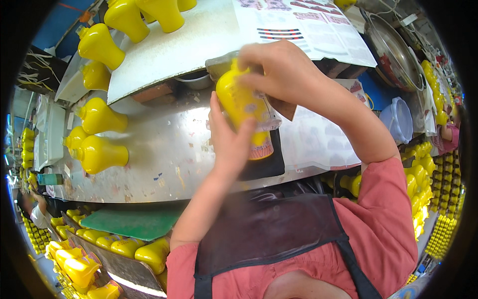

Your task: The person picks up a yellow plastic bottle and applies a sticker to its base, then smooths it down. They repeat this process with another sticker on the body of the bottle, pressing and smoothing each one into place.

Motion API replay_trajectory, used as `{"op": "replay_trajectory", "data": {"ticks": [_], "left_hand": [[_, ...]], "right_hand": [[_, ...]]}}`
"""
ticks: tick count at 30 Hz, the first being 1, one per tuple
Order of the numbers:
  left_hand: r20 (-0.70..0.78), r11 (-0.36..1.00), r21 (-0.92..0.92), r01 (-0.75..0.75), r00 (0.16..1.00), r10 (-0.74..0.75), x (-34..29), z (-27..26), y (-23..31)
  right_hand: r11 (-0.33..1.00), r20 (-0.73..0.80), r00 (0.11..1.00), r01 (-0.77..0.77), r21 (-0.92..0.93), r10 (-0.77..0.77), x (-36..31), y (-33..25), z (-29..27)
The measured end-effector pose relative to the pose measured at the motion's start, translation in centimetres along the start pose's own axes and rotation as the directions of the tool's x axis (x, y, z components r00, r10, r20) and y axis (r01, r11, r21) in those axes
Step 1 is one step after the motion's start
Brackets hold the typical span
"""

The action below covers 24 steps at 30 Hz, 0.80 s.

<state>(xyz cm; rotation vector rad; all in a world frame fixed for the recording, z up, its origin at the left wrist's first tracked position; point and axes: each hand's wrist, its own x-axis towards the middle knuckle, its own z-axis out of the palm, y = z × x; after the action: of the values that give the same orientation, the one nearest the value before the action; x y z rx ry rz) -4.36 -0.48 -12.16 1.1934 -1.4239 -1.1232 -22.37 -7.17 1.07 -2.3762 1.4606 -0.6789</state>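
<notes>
A glossy yellow vase with printed decoration on its side is tilted between my hands. My left hand is closed around its lower left side, thumb on the near face. Over its upper right side, my right hand is bent inward, fingers curled at the neck and shoulder. Motion blurs those fingertips, and anything pinched in them is hidden. Below the vase, a clear-rimmed piece and a patterned yellow base show above a black pad.
Several yellow vases stand or lean at the left of the metal table. A white board and printed sheets lie at the back. A blue-white bucket and a metal basin are at right. A green board covers crated vases.
</notes>
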Motion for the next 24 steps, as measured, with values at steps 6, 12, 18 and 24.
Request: {"op": "replay_trajectory", "data": {"ticks": [6,12,18,24], "left_hand": [[0.003,0.996,-0.086,-0.026,1.000,0.026,0.1,-0.5,0.2],[0.009,0.982,0.166,-0.088,0.996,0.088,0.6,-0.1,0.7],[0.008,0.939,0.243,-0.242,0.969,0.247,0.9,-1.1,0.8],[0.173,0.700,0.486,-0.523,0.843,0.510,2.6,-3.0,1.5]], "right_hand": [[0.920,-0.102,0.951,-0.249,0.303,0.291,-0.5,0.5,1.0],[0.985,-0.174,0.969,-0.174,0.016,0.174,-0.9,0.3,2.9],[0.866,-0.109,0.924,-0.294,0.405,0.365,-1.9,2.7,2.5],[0.800,0.005,0.922,-0.340,0.494,0.388,-7.3,2.6,5.0]]}}
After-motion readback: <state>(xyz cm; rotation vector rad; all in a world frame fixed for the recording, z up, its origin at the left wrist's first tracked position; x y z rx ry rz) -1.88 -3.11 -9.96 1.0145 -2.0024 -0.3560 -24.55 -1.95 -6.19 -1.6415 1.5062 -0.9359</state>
